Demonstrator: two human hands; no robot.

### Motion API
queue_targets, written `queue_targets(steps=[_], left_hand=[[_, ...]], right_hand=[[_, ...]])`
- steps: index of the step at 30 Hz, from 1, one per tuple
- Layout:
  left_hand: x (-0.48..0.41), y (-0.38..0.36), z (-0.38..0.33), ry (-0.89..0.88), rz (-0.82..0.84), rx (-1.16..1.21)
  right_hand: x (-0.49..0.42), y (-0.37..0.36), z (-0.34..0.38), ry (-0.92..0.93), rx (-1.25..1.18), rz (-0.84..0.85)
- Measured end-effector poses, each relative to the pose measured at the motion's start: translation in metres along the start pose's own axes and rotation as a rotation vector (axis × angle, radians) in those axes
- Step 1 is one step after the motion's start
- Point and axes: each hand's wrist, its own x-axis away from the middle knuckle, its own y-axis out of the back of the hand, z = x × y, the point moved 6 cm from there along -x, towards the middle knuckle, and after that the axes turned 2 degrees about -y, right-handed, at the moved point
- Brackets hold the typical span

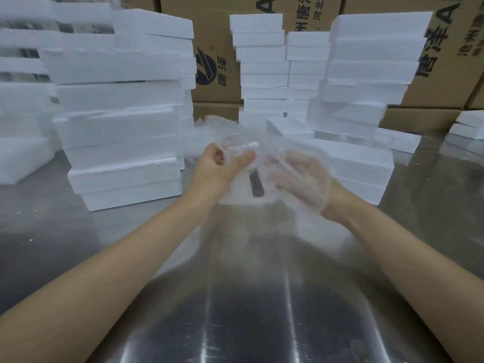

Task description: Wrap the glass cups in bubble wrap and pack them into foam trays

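Above the steel table [78,244], bubble wrap [251,163] between both hands, left fingers [243,157] curled into it, right fingers [285,166] spread beneath.

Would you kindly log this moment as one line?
left hand: holds bubble wrap | right hand: under wrap | foam trays: stacked

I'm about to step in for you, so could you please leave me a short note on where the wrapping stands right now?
Left hand: fingers curled on the clear sheet of bubble wrap, held above the shiny metal table.
Right hand: under the wrap, seen through it; grip unclear.
A dark label shows through the wrap; the glass cup itself is too blurred to confirm.
Stacks of white foam trays stand behind.
Left: finish wrapping, then pack into a tray.
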Motion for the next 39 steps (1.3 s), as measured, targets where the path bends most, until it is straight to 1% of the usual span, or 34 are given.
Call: queue_targets(steps=[1,2,3,4,5,7,8,9,10,12,15,17,19,21,22,25,27,29,32,34,39], left_hand=[[-0.003,0.004,0.007,0.081,-0.044,0.134],[-0.005,0.005,0.013,0.137,-0.036,0.28],[-0.005,0.003,0.016,0.158,0.005,0.421],[-0.006,0.0,0.018,0.167,0.048,0.533],[-0.006,-0.002,0.02,0.182,0.083,0.626],[-0.004,-0.007,0.024,0.199,0.165,0.694],[-0.003,-0.011,0.026,0.199,0.214,0.667],[-0.002,-0.015,0.027,0.197,0.266,0.628],[0.0,-0.018,0.029,0.195,0.304,0.588],[0.001,-0.023,0.031,0.19,0.346,0.541],[0.006,-0.03,0.033,0.155,0.402,0.447],[0.011,-0.036,0.034,0.139,0.45,0.41],[0.014,-0.039,0.034,0.131,0.476,0.41],[0.014,-0.039,0.034,0.122,0.467,0.403],[0.015,-0.039,0.035,0.123,0.456,0.401],[0.019,-0.042,0.04,0.141,0.437,0.386],[0.022,-0.046,0.041,0.136,0.442,0.365],[0.023,-0.046,0.041,0.145,0.445,0.366],[0.026,-0.049,0.039,0.116,0.505,0.336],[0.028,-0.05,0.036,0.095,0.526,0.327],[0.028,-0.051,0.034,0.1,0.572,0.39]], right_hand=[[-0.001,0.006,0.013,0.128,-0.009,-0.073],[-0.004,0.017,0.021,0.215,-0.003,-0.197],[-0.005,0.029,0.023,0.23,-0.006,-0.317],[-0.003,0.034,0.022,0.179,-0.031,-0.384],[-0.005,0.036,0.013,0.091,-0.052,-0.37],[-0.005,0.017,-0.006,-0.101,-0.167,-0.142],[-0.005,0.005,-0.012,-0.158,-0.216,-0.044],[-0.005,-0.002,-0.013,-0.162,-0.217,0.01],[-0.005,-0.005,-0.013,-0.13,-0.191,0.012],[-0.006,-0.001,-0.008,-0.039,-0.181,-0.074],[-0.004,0.011,-0.002,0.046,-0.179,-0.209],[0.0,0.012,0.001,0.107,-0.134,-0.281],[0.003,0.008,0.009,0.197,-0.036,-0.326],[0.004,0.001,0.017,0.257,0.099,-0.322],[0.004,-0.003,0.018,0.248,0.147,-0.303],[0.008,-0.022,0.009,0.121,0.242,-0.168],[0.008,-0.029,0.002,0.11,0.37,-0.117],[0.005,-0.023,-0.002,0.085,0.369,-0.155],[0.001,-0.011,-0.003,0.026,0.302,-0.25],[0.003,-0.01,-0.001,0.027,0.294,-0.252],[0.003,-0.007,-0.007,-0.035,0.097,-0.338]])
